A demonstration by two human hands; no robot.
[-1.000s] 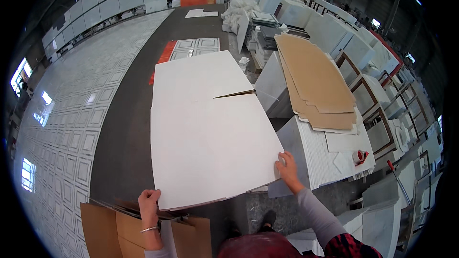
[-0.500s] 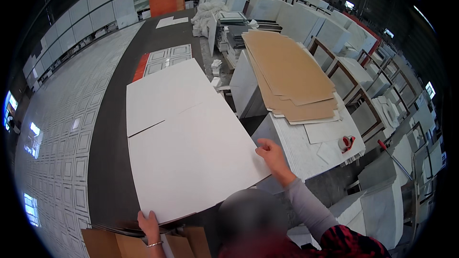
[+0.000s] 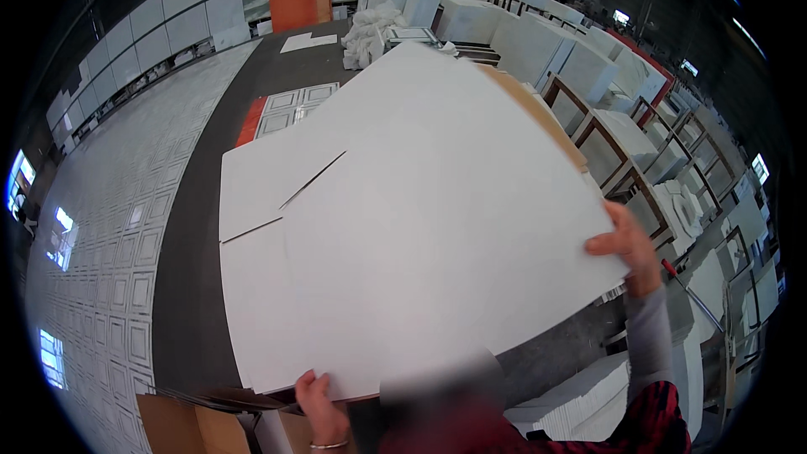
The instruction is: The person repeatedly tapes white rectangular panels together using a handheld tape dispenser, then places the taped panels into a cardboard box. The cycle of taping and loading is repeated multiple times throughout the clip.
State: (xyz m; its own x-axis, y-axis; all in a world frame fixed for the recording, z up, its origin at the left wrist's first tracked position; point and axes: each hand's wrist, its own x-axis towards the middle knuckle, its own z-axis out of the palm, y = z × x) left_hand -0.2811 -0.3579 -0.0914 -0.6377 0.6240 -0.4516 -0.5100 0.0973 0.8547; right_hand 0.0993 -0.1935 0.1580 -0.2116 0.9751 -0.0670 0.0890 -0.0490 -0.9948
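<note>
A large white board sheet (image 3: 471, 210) spreads across the middle, pinched by my two hands at opposite places. My right hand (image 3: 630, 248) grips its right edge, thumb on top and fingers underneath. At the near edge my left hand (image 3: 318, 408), with a bracelet at the wrist, grips the sheet with the fingertips over it. Under its left part lies another white sheet (image 3: 252, 294), flat on the dark table. A narrow dark slit shows in each sheet. The held sheet hides much of the stack on the right.
Brown cardboard (image 3: 538, 113) shows past the far right edge of the sheet. An open carton (image 3: 185, 424) stands at the near left. A dark table (image 3: 189, 286) runs along the left, beside a floor of framed tiles (image 3: 105, 244). Wooden frames (image 3: 601, 130) and white slabs stand at the right.
The upper white sheet has shifted right, away from the sheet below, and now covers most of the brown cardboard stack. Both hands moved right, the right one farther and closing on the edge.
</note>
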